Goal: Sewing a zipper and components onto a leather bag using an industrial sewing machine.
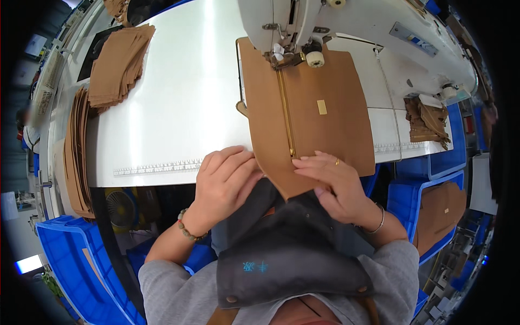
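Note:
A brown leather-like panel (346, 130) with a gold zipper (285, 108) set along it lies under the presser foot of a sewing machine (295, 32). Its near edge hangs past the table front, with one corner dipping toward my apron. My left hand (226, 176) pinches the panel's left edge, its fingers close together. On the near right, my right hand (335, 181) grips the panel's front edge, fingers on top beside the zipper's lower end and the thumb beneath. A small pale tag (322, 107) sits right of the zipper.
Brown pieces form a fanned stack (119, 65) at the far left, and another stack (78, 154) drapes over the left edge. Blue bins (89, 265) stand below on both sides. Brown scraps (427, 122) lie at the right. A ruler strip (157, 167) runs along the white table's front.

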The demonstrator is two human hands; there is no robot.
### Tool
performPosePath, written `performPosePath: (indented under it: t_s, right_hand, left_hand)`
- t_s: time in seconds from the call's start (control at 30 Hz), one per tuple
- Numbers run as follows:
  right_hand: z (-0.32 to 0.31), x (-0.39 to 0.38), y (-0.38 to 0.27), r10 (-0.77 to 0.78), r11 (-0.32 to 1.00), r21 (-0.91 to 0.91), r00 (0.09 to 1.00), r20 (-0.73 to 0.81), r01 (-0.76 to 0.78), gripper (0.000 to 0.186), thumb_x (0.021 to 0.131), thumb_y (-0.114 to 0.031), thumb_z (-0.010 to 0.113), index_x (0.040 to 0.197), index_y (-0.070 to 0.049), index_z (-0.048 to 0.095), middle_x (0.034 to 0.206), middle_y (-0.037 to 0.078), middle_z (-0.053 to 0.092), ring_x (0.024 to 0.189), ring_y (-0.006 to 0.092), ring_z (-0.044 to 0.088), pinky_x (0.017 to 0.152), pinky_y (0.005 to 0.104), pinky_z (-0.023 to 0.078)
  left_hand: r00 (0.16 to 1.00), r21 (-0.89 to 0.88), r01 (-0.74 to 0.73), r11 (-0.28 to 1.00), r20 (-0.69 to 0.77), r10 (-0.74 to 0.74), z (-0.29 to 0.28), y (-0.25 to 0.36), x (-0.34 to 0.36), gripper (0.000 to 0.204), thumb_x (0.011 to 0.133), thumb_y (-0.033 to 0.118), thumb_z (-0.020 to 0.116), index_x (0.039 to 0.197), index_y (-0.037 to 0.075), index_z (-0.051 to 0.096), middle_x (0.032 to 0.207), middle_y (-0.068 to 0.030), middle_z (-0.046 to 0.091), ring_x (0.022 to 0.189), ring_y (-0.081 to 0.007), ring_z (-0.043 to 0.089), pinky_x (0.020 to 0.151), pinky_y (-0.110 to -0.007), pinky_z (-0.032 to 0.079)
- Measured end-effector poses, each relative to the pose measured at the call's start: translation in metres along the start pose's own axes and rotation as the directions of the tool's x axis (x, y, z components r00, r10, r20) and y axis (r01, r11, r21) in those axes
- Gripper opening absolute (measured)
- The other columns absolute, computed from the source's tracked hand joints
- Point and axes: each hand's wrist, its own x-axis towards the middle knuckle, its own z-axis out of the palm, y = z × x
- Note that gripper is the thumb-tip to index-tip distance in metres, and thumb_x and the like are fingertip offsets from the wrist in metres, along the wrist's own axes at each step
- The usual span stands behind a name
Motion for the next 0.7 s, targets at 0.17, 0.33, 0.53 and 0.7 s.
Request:
performPosePath:
  t_s: [0.17,0.33,0.53,0.7]
  right_hand:
    - [-0.015,0.002,-0.001,0.167,0.933,0.326,0.986,-0.018,-0.152,0.036,0.094,0.001,0.054,0.127,0.0,0.069,0.129,0.015,0.072,0.12,0.0349,0.067,0.113,0.0477,0.044]
    - [-0.018,0.004,-0.006,0.119,0.955,0.274,0.993,-0.009,-0.112,0.036,0.094,0.001,0.054,0.127,0.001,0.068,0.132,0.017,0.07,0.122,0.0351,0.066,0.111,0.0459,0.045]
    - [-0.021,0.007,-0.013,0.111,0.958,0.267,0.994,-0.017,-0.102,0.035,0.096,-0.002,0.054,0.128,0.002,0.068,0.132,0.018,0.07,0.125,0.0344,0.066,0.112,0.0451,0.045]
    - [-0.022,0.003,-0.014,0.144,0.962,0.236,0.989,-0.013,-0.137,0.036,0.098,-0.006,0.053,0.13,-0.002,0.068,0.133,0.014,0.071,0.123,0.034,0.066,0.115,0.0498,0.042]
  left_hand:
    - [0.994,-0.055,-0.103,0.993,-0.037,0.102,0.018,0.003,0.01,0.033,0.074,0.01,0.084,0.105,0.002,0.073,0.11,-0.0095,0.073,0.105,-0.0292,0.068,0.085,-0.039,0.054]
    - [0.984,-0.012,-0.176,0.984,-0.042,0.175,0.016,0.005,0.014,0.031,0.075,0.011,0.082,0.104,0.003,0.075,0.108,-0.0081,0.073,0.102,-0.0251,0.068,0.079,-0.036,0.055]
    - [0.964,0.019,-0.261,0.965,-0.045,0.262,0.017,0.003,0.014,0.022,0.077,0.012,0.076,0.098,0.006,0.075,0.102,-0.006,0.072,0.098,-0.0212,0.068,0.078,-0.033,0.053]
    - [0.951,0.08,-0.294,0.952,-0.074,0.3,0.022,0.004,0.012,0.02,0.077,0.013,0.076,0.096,0.009,0.075,0.098,-0.0043,0.072,0.092,-0.0181,0.069,0.078,-0.033,0.051]
